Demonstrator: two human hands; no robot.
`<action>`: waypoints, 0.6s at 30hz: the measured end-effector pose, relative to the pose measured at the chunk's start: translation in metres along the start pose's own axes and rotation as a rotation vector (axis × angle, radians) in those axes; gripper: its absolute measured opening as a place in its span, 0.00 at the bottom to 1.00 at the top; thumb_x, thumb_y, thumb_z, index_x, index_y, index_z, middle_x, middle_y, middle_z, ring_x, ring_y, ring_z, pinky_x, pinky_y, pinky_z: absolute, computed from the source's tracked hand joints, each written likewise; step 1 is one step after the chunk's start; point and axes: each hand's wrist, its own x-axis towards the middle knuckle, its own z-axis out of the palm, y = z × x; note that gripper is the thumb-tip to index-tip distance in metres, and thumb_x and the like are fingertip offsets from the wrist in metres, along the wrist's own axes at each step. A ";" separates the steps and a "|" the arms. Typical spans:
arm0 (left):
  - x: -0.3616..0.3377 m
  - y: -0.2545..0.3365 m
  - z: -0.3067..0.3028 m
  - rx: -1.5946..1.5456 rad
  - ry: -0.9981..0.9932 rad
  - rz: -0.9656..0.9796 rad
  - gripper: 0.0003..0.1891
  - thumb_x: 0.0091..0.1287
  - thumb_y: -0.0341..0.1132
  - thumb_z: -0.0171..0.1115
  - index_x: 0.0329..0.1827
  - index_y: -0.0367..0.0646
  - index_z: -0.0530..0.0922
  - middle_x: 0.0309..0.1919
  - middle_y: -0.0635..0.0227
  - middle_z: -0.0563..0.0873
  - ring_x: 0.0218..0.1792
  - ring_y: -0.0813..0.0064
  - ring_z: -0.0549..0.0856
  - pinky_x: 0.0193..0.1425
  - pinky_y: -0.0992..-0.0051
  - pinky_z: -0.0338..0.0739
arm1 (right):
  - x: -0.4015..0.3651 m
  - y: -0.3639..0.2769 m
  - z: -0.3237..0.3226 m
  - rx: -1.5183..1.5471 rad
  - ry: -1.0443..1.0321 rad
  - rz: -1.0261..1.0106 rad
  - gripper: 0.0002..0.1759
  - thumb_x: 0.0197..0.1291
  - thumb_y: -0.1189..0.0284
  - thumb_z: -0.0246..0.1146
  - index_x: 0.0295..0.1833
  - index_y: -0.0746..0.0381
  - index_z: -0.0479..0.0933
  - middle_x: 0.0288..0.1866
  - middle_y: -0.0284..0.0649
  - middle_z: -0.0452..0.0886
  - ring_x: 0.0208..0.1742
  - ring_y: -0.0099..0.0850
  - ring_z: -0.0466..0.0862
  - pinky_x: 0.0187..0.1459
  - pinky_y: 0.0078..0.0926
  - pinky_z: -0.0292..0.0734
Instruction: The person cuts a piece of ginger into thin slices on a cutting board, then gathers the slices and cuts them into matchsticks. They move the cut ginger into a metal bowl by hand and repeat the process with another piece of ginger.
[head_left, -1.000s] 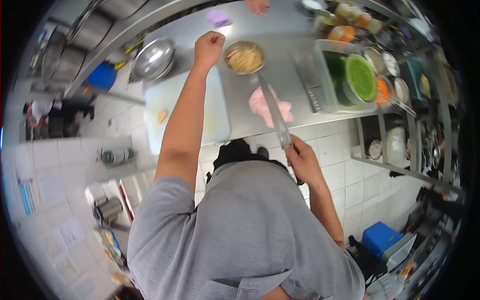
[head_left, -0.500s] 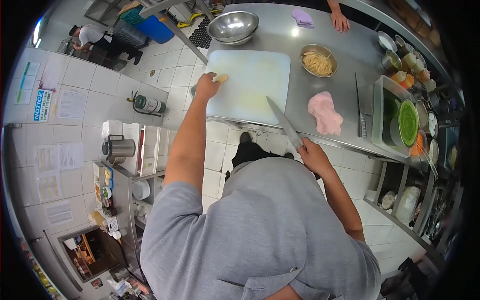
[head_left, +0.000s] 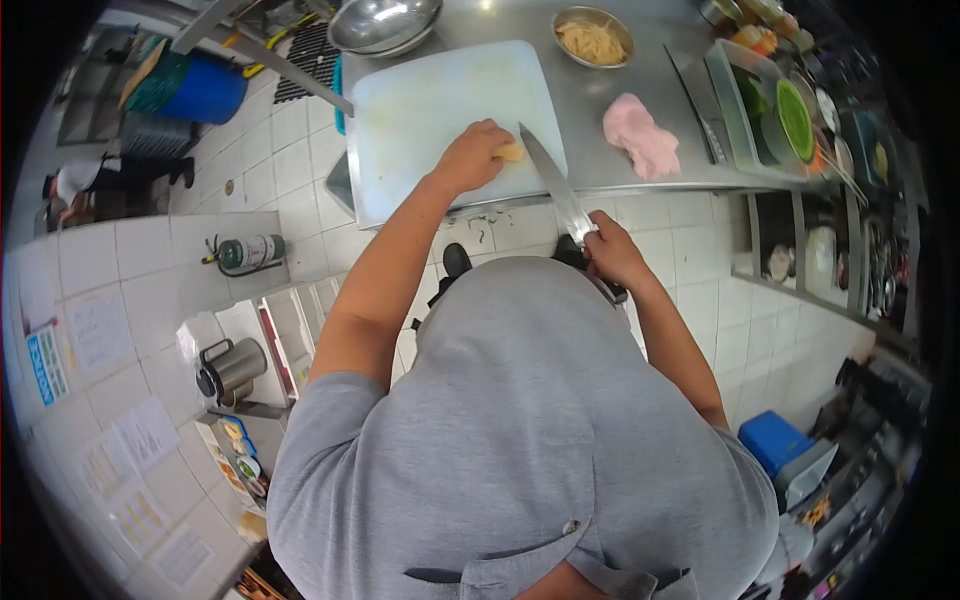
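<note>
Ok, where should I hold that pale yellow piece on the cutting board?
Grip the pale yellow piece on its left end, coming down from above as the left hand does. It is small and lies on the cutting board, and the knife in the right hand stands at its exposed right end, so that end is probably best left free.

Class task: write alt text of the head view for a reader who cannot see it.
From above: the left hand pins a yellow food piece on a white cutting board, the right hand holds a knife beside it. A pink cloth and a bowl of noodles sit on the steel counter.
</note>
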 end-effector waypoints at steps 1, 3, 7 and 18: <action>0.002 0.007 -0.001 -0.018 -0.011 0.017 0.21 0.68 0.30 0.75 0.64 0.42 0.89 0.56 0.49 0.90 0.60 0.43 0.90 0.70 0.51 0.85 | -0.002 -0.004 0.009 0.000 0.045 -0.010 0.21 0.81 0.71 0.57 0.74 0.65 0.78 0.39 0.48 0.90 0.29 0.38 0.91 0.37 0.43 0.87; -0.003 0.020 -0.001 0.016 -0.012 -0.290 0.21 0.69 0.35 0.77 0.63 0.40 0.89 0.53 0.49 0.92 0.56 0.44 0.92 0.66 0.51 0.87 | -0.011 -0.015 0.024 0.000 0.100 -0.008 0.21 0.81 0.70 0.58 0.73 0.66 0.78 0.38 0.48 0.89 0.29 0.39 0.91 0.38 0.44 0.88; -0.005 0.039 0.015 0.042 0.079 -0.429 0.21 0.69 0.39 0.78 0.60 0.35 0.88 0.51 0.46 0.93 0.51 0.42 0.94 0.60 0.48 0.90 | -0.009 -0.015 0.036 -0.131 0.120 0.082 0.21 0.83 0.61 0.64 0.63 0.70 0.78 0.43 0.59 0.92 0.37 0.55 0.95 0.47 0.54 0.90; -0.015 0.041 0.024 -0.115 0.278 -0.352 0.24 0.69 0.41 0.83 0.65 0.42 0.89 0.60 0.55 0.92 0.59 0.49 0.94 0.66 0.54 0.90 | -0.004 -0.004 0.017 -0.362 0.141 -0.049 0.22 0.86 0.57 0.63 0.60 0.69 0.79 0.54 0.67 0.91 0.59 0.68 0.90 0.62 0.63 0.82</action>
